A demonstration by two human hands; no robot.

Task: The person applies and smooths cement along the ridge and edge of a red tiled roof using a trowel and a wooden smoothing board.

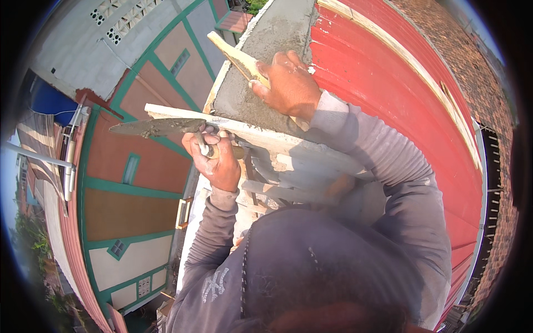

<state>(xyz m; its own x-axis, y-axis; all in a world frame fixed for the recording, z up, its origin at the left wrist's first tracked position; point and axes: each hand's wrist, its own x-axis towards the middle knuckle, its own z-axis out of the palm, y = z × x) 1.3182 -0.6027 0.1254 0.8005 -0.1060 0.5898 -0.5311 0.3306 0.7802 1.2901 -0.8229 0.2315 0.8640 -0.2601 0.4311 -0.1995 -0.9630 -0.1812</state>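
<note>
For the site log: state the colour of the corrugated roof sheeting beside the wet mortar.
Red, clearest in the head view: the roof sheeting right of the grey mortar.

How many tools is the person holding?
2. A trowel is in the left hand, beside the wall. A wooden float lies under the right hand on the wet cement.

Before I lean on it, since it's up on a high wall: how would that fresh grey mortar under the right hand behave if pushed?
The mortar looks wet and grainy, so it would likely smear rather than resist. The wooden float under the right hand probably slides across it easily. Near the wall's edge it might crumble or slump off.
</note>
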